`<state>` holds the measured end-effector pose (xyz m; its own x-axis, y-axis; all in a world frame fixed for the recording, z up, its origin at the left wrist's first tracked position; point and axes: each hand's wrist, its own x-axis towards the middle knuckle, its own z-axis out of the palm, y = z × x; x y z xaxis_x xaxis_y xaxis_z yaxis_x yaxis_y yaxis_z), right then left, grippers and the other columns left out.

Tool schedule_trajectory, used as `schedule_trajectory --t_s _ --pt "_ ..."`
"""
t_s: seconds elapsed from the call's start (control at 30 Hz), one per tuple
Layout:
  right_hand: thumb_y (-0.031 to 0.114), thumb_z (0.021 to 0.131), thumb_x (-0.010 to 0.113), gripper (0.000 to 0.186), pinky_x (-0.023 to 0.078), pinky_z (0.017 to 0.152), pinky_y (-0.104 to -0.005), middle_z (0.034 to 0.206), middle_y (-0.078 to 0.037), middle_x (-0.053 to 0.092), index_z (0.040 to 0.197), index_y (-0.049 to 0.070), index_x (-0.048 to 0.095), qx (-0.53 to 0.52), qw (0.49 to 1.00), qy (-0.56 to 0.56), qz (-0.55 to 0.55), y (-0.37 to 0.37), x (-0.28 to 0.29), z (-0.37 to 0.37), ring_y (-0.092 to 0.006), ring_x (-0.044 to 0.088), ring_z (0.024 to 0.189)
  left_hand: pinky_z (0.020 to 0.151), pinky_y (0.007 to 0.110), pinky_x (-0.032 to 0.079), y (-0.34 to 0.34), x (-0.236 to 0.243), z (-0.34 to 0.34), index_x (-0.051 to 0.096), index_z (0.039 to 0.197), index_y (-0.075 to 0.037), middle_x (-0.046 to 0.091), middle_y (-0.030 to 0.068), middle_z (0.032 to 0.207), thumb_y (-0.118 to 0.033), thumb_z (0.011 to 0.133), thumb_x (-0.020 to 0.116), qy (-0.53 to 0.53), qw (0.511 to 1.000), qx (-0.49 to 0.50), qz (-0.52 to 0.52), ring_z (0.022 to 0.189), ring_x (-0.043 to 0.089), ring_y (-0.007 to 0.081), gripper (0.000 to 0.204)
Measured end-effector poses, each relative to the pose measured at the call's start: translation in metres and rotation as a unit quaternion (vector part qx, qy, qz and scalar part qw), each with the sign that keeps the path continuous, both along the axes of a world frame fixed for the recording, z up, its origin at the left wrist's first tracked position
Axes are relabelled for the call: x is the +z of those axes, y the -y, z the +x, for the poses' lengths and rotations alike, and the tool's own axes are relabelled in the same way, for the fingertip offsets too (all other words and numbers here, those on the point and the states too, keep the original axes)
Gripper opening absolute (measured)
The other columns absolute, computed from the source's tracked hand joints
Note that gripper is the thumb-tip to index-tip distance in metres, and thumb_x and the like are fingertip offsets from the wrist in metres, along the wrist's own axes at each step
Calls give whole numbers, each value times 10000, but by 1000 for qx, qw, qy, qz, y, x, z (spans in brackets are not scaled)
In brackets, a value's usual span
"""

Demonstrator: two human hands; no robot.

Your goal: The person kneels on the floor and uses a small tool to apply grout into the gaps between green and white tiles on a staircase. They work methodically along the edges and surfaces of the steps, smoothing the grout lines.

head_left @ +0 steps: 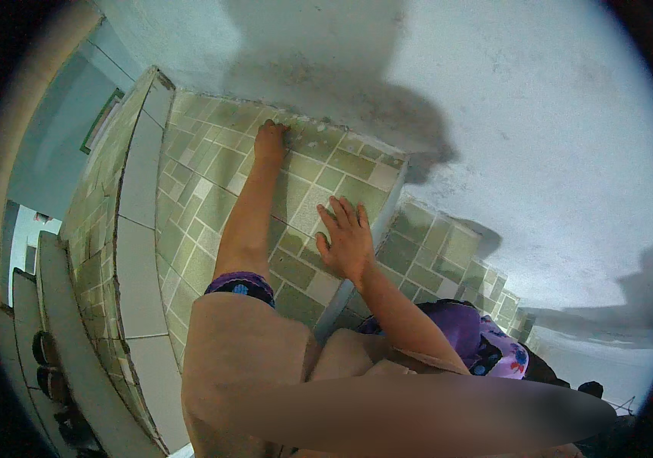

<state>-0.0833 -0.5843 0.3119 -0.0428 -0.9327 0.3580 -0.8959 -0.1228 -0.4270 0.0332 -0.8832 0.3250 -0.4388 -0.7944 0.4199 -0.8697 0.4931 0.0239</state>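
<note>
My left hand (268,143) reaches to the far edge of a step covered in green and beige tiles (223,172), close to the foot of the wall. Its fingers are curled down against the tile, and whatever they may hold is hidden under them. Small pale specks lie on the tiles just right of that hand. Nearer to me, my right hand (348,243) rests palm down by the step's right edge, its fingers spread and holding nothing.
A whitewashed wall (509,114) with smudges and shadows runs along the far side. More tiled steps (433,248) continue at the right. A long pale tiled edge (136,252) borders the left, with dark footwear (53,382) beyond it. Purple flowered cloth (460,328) lies by my right forearm.
</note>
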Motion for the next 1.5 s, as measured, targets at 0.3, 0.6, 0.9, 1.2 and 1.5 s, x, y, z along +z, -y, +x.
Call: schedule_trajectory --t_s 0.3,0.6,0.9,1.2,1.5 --pt "346 884 506 513 193 1133 -523 1425 -123 416 1357 149 484 -10 1000 0 -5 2 -2 1 -300 341 1345 815 404 530 3 1 -5 709 955 -94 601 157 1004 -94 843 591 18 999 -32 11 936 616 333 163" --pt "353 871 541 512 206 1133 -510 1429 -109 411 1340 153 499 -14 1000 2 -25 4 -6 0 -286 348 1339 791 405 540 25 -3 -26 702 978 -141 591 149 978 -87 814 599 47 999 17 5 918 627 330 201" --pt "357 884 522 526 173 1151 -507 1442 -107 399 1366 155 464 -16 1000 -9 2 1 -2 2 -281 323 1363 782 439 524 8 -12 -35 693 956 -95 595 157 960 -121 820 609 -35 999 31 1 919 618 346 162" --pt "355 917 475 531 142 1162 -496 1458 -111 382 1397 135 424 -9 999 -22 23 -2 -1 2 -276 282 1390 765 446 511 -68 -9 -36 700 1049 -103 646 170 954 -66 774 638 -138 982 -89 89 858 638 343 285" --pt "147 941 497 482 302 1099 -460 1401 -180 446 1402 73 380 29 987 161 9 -10 1 -15 -339 425 1297 731 254 462 -157 -22 -40 521 1303 0 627 67 1021 -60 888 570 -627 694 -3 354 881 580 127 422"
